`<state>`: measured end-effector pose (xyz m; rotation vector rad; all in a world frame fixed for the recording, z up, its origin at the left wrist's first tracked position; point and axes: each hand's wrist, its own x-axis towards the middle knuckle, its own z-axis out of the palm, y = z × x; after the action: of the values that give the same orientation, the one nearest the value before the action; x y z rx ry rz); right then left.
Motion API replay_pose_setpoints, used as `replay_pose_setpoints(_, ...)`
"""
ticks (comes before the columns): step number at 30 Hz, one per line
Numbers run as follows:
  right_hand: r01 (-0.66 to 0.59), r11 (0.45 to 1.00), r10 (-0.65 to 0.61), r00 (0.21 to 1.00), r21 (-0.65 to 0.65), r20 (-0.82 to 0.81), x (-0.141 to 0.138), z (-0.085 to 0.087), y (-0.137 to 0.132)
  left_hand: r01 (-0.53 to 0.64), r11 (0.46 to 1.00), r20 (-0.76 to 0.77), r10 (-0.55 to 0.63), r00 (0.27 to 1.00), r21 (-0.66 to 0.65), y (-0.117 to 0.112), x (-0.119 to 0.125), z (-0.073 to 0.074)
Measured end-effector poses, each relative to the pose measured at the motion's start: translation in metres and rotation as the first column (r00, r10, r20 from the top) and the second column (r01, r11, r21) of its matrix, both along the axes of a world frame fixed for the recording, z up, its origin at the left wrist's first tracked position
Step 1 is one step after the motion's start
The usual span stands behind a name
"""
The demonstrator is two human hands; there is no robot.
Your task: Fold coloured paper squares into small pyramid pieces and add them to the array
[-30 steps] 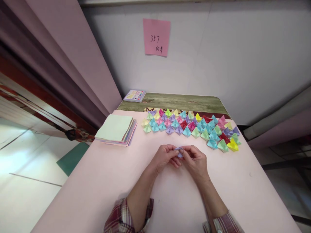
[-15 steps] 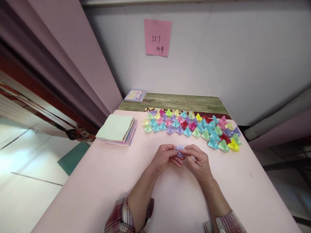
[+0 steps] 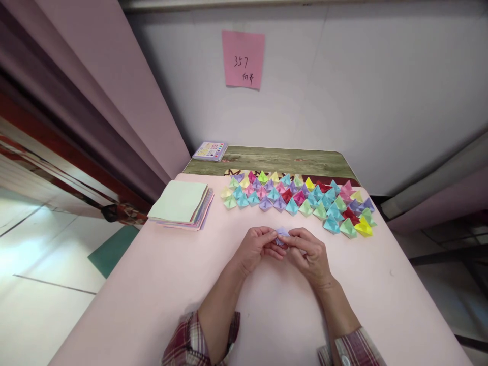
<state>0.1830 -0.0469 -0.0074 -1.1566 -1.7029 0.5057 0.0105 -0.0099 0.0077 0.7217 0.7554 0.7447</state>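
Note:
A small folded piece of lavender paper is pinched between my two hands above the pink tabletop. My left hand is closed on its left side, thumb on top and fingers curled underneath. My right hand grips the right side, with thumb and forefinger pressed on the paper. The paper's exact folds are partly hidden by my fingers. Beyond my hands stand several rows of folded paper boats in blue, green, purple, pink, red and yellow.
A stack of coloured paper sheets, pale green on top, lies at the left. Behind, a printed packet rests on a wood-patterned surface. A pink note with handwriting hangs on the wall. Curtains flank the left side.
My right fingers have shifted slightly on the lavender paper, which now looks flatter between my hands. The whole view has moved a little; the boats and the stack stay put.

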Motion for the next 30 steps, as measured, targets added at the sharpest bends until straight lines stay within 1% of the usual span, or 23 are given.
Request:
replay_pose_setpoints(2,-0.001,0.999,-0.002,0.996,-0.032,-0.086,-0.001,0.000,0.000,-0.020,1.000,0.008,0.020,1.000,-0.008,0.001,0.000,0.000)
replay_pose_setpoints(4,0.002,0.995,-0.028,0.968,-0.101,-0.250,-0.002,0.001,0.001,-0.039,0.999,-0.014,0.039,0.999,0.002,0.002,0.000,0.000)
replay_pose_setpoints(6,0.017,0.973,-0.113,0.905,-0.231,-0.411,-0.005,0.001,0.002,-0.043,0.999,-0.052,0.045,0.998,0.032,0.002,0.001,0.001)
replay_pose_setpoints(7,0.021,0.950,-0.168,0.873,-0.310,-0.458,-0.007,0.000,0.003,-0.041,0.998,-0.070,0.044,0.997,0.052,0.002,0.002,0.001)
replay_pose_setpoints(9,0.013,0.896,-0.252,0.838,-0.444,-0.484,-0.011,-0.001,0.004,-0.029,0.995,-0.098,0.038,0.994,0.093,0.002,0.003,0.000)
replay_pose_setpoints(11,-0.017,0.862,-0.266,0.836,-0.507,-0.480,-0.014,-0.003,0.005,-0.020,0.992,-0.115,0.035,0.993,0.124,0.002,0.004,-0.001)
replay_pose_setpoints(16,-0.057,0.848,-0.247,0.836,-0.526,-0.490,-0.013,-0.006,0.006,0.001,0.991,-0.121,0.016,0.993,0.136,0.002,0.004,-0.001)
replay_pose_setpoints(21,-0.033,0.866,-0.241,0.848,-0.499,-0.473,-0.013,-0.005,0.006,0.000,0.990,-0.126,0.018,0.992,0.144,0.001,0.004,0.000)
replay_pose_setpoints(26,-0.023,0.871,-0.232,0.861,-0.491,-0.452,-0.015,-0.005,0.006,-0.028,0.986,-0.127,0.050,0.991,0.167,0.001,0.005,-0.002)
replay_pose_setpoints(30,-0.081,0.867,-0.214,0.831,-0.492,-0.514,-0.017,-0.007,0.007,-0.057,0.980,-0.154,0.087,0.984,0.190,0.001,0.005,-0.006)
